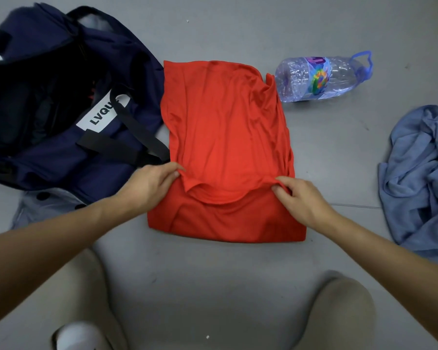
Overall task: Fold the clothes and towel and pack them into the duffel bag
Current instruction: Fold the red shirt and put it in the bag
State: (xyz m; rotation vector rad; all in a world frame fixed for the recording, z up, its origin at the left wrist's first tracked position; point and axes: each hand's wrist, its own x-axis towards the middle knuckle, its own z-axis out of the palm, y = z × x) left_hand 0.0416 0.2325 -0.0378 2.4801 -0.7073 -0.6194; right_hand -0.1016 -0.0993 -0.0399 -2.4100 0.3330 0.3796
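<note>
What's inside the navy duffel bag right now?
The duffel bag is open, but its inside is dark; only a red scrap shows beside the white label. Anything deeper is hidden in shadow.

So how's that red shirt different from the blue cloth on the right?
The red shirt lies spread flat and partly folded; the blue cloth sits in a crumpled heap. The left hand and right hand pinch the red shirt's edge; nobody touches the blue cloth. The red shirt lies beside the duffel bag; the blue cloth lies far from it. Both rest on the floor.
</note>
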